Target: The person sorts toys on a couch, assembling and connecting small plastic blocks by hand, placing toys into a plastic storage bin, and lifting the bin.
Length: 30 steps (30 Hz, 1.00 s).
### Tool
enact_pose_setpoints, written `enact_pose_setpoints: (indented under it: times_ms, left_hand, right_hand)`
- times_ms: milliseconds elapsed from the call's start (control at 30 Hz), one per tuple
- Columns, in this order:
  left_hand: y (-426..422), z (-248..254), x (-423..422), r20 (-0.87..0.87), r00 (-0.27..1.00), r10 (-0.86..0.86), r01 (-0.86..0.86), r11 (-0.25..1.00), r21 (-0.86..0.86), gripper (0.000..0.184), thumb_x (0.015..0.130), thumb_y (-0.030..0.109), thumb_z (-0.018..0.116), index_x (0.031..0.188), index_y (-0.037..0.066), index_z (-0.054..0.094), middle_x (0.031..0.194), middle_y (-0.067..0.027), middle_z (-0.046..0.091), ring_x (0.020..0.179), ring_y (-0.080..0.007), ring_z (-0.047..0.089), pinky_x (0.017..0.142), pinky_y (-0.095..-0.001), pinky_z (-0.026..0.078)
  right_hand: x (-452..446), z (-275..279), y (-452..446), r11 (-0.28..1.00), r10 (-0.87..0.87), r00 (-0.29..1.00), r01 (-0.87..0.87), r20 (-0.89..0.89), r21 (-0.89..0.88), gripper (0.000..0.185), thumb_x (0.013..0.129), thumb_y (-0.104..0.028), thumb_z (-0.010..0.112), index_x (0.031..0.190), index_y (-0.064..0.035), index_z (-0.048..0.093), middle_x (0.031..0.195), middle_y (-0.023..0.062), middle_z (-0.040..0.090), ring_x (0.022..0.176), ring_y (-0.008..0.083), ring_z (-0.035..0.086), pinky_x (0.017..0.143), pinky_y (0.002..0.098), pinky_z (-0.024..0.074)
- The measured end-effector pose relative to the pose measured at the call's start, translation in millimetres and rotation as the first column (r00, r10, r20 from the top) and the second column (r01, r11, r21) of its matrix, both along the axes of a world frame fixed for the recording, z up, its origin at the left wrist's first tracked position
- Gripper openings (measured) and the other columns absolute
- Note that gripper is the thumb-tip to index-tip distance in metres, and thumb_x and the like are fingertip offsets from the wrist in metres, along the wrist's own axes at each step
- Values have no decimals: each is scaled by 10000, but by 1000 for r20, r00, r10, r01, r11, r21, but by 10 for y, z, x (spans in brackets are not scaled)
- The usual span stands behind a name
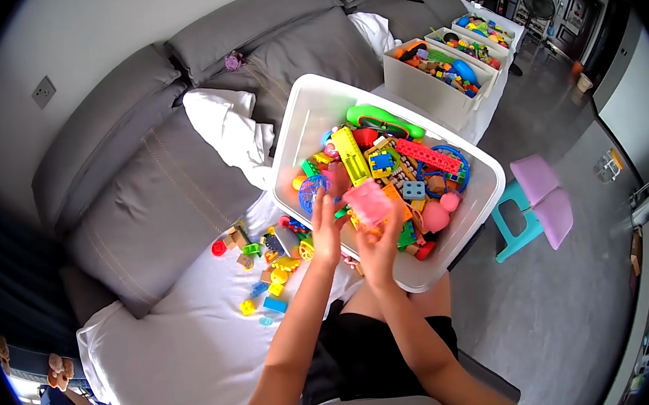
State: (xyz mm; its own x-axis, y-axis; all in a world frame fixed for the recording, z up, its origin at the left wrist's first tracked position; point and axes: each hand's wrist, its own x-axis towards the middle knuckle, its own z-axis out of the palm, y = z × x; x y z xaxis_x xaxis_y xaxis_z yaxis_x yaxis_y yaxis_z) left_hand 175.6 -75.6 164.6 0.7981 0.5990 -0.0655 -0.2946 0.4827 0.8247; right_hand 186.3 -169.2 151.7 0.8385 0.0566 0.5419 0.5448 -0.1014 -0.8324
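Note:
A large white plastic bin (pixel 293 128) full of mixed toys stands in front of me, partly over my lap. Above its near part my right hand (pixel 379 252) holds a pink block (pixel 368 202), slightly blurred. My left hand (pixel 327 229) is just left of the block, fingers apart and pointing up, near a blue openwork ball (pixel 314 194). In the bin lie a yellow long block (pixel 350 156), a red studded strip (pixel 429 157), a green toy (pixel 387 120) and a grey-blue brick (pixel 414 190).
Loose toys, among them a blue brick (pixel 275 305), lie on the white sheet (pixel 176 354) at left. Bins of toys (pixel 426 85) stand behind right on the grey sofa (pixel 270 22). A teal stool (pixel 515 220) with a purple seat stands on the floor.

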Motion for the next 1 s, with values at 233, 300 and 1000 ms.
enact_pose_setpoints:
  times_ms: [233,300,1000]
  left_hand:
    - [25,-566,-320,-106,952,286,-216,878,427,363,936,231,464,1216,0,470,1103,-91,567,854,-138,576,682,-256,483]
    - [107,-1028,-694,-155,912,379,-247,811,531,263,910,144,500,1131,5,532,1007,-83,596,772,-130,567,656,-246,476]
    - [473,-1726,-2165,-332,713,618,210,263,942,405,736,5,514,1137,62,534,1126,-192,512,1028,-366,475,915,-430,372]
  right_hand:
    - [-85,-321,-102,994,91,992,-85,-91,65,596,777,105,503,1325,-47,323,1319,147,377,873,198,602,654,236,504]
    - [-255,-631,-62,952,281,955,-290,-94,-99,420,778,98,512,1182,-16,481,1127,132,534,750,167,621,608,238,505]
    - [-771,-1407,755,398,548,816,-446,-182,-802,423,722,-95,605,1137,-138,540,1122,81,516,854,278,592,651,374,503]
